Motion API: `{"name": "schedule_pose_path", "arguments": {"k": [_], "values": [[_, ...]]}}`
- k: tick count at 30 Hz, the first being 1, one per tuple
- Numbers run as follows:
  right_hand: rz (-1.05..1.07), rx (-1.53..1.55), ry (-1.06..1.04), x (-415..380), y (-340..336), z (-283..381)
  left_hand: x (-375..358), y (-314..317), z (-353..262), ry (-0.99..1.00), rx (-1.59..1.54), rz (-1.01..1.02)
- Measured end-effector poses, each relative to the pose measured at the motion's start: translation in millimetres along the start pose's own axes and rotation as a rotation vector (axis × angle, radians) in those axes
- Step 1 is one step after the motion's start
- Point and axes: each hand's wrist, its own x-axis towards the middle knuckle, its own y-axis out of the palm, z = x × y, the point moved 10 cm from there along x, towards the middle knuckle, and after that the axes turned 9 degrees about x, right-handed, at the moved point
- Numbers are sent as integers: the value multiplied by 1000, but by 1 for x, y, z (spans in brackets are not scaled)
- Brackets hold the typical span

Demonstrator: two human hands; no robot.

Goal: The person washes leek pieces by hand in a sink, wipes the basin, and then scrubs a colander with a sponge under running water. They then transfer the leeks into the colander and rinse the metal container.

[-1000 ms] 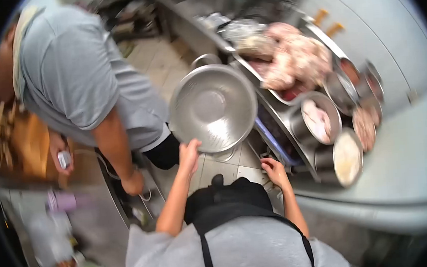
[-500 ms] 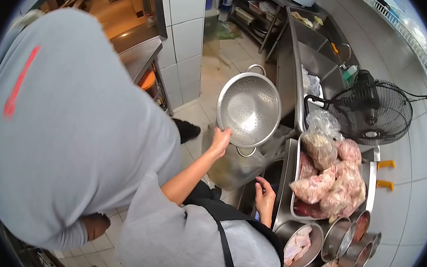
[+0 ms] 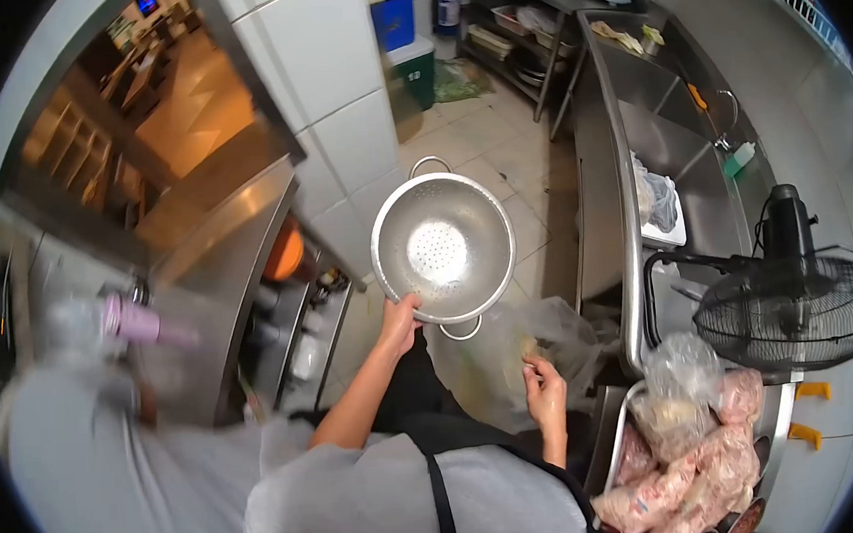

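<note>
A long steel tabletop (image 3: 606, 152) with a sink is seen running up the right side of the frame, where half a second ago it was crowded toward the upper right; the view is now turned further toward the tiled floor and the white tiled pillar (image 3: 329, 104) at upper centre. The co-worker's grey-clad back, which filled the left half of the frame, is now reduced to a blurred sleeve (image 3: 81, 464) at lower left. A black fan (image 3: 789, 310) is found at the right edge, lower than before, and the tray of raw meat (image 3: 682, 457) is pushed down into the lower right corner.

The steel colander (image 3: 443, 247) is held at the centre of the frame, carried leftward and tipped so that its perforated bottom is faced squarely. The left hand (image 3: 398, 321) is clamped on its lower rim, as before. The right hand (image 3: 545, 395), earlier beside the tray edge, is now closed in a pinch on a clear plastic bag (image 3: 514, 360) hanging just below the colander, so bag and colander are brought close together.
</note>
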Motion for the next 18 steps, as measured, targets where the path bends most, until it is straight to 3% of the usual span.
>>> {"name": "schedule_pose_path", "arguments": {"k": [5, 7, 10, 11, 12, 15, 17, 18], "values": [[-284, -115, 8, 156, -25, -22, 160, 16, 4, -135, 64, -15], [-503, -215, -161, 224, -55, 22, 215, 30, -9, -197, 189, 67], [-816, -334, -103, 313, -119, 50, 284, 44, -34, -309, 237, 49], [-942, -368, -175, 333, -141, 50, 303, 44, -52, -290, 218, -37], [-1006, -325, -172, 352, -157, 44, 321, 41, -73, -265, 207, -118], [-1179, -453, -71, 363, -194, -1, 379, 83, -125, -225, 353, 119], [-1281, -316, 90, 355, -205, -13, 444, 86, -128, -242, 430, 190], [-1304, -304, 67, 356, -207, -8, 453, 127, -153, -146, 295, 219]]}}
